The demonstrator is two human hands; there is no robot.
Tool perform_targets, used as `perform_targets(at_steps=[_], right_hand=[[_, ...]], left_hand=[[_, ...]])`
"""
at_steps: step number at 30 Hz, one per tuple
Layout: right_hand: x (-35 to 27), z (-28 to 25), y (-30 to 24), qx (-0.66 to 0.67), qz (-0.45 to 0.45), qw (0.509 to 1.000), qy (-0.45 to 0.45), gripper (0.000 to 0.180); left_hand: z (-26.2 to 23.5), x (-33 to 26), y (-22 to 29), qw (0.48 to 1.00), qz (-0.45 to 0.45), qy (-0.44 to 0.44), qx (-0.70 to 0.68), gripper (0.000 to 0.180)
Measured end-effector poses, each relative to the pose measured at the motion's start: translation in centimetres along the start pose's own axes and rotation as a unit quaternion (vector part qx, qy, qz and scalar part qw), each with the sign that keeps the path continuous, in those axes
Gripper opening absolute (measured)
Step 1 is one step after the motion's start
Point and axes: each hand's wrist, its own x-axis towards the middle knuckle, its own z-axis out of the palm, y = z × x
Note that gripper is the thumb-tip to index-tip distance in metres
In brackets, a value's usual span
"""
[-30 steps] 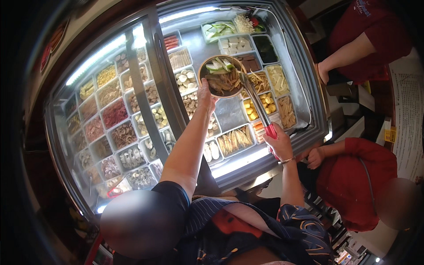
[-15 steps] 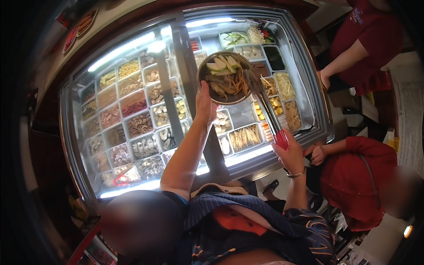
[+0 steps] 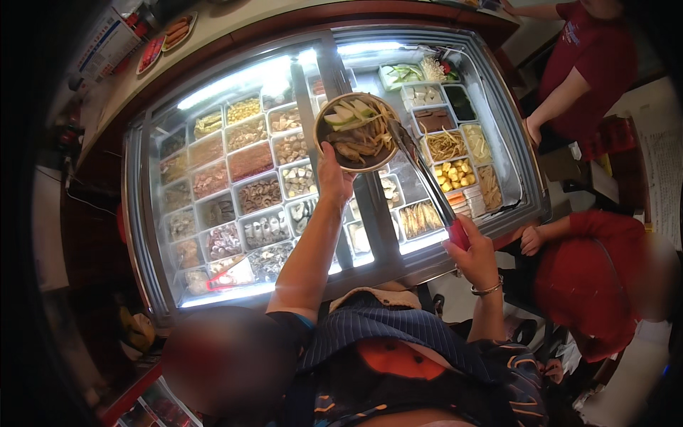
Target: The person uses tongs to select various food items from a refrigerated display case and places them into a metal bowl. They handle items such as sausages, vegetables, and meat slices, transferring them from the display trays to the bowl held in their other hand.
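Note:
My left hand (image 3: 334,178) is closed on the near left side of a round bowl (image 3: 379,158) held above the chilled display case. Pale green slices (image 3: 350,114) lie at the bowl's far side, with brownish strips and pieces (image 3: 354,144) nearer me. My right hand (image 3: 475,250) grips the red handle of metal tongs (image 3: 435,193). The tongs slant up and left, their tips by the bowl's right rim; I cannot tell whether the tips touch it or hold anything. Below their shaft sits a tub of yellow balls (image 3: 454,175).
The display case (image 3: 420,265) holds several rows of food tubs; glass covers its left part. Red-handled tongs (image 3: 226,276) show at its near left. A person in dark red (image 3: 587,67) stands at the far right, another in red (image 3: 590,281) nearer. A blurred head (image 3: 224,359) is beside my left arm.
The bowl and tongs have shifted left across the case, from over its right section to over the dividing frame. The view has moved too, showing more counter at the upper left. Both grips stay the same.

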Motion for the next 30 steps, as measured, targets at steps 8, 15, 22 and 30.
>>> perform_targets(at_steps=[8, 15, 22, 30], right_hand=[[-2.5, 2.7, -1.2, 0.101, 0.063, 0.993, 0.026, 0.047], [-2.9, 3.5, -0.5, -0.028, -0.034, 0.996, 0.072, 0.048], [-1.5, 3.6, -1.4, 0.321, 0.154, 0.934, 0.000, 0.052], [4.8, 5.4, 10.5, 0.275, 0.208, 0.937, 0.059, 0.036]], left_hand=[[0.3, -2.1, 1.8, 0.997, -0.070, 0.022, -0.001, 0.045], [0.3, -3.9, 2.8, 0.997, -0.075, 0.013, 0.017, 0.047], [-2.1, -3.5, 4.6, 0.998, -0.041, 0.032, 0.032, 0.046], [-7.1, -6.9, 8.5, 0.999, 0.005, 0.028, 0.026, 0.052]])
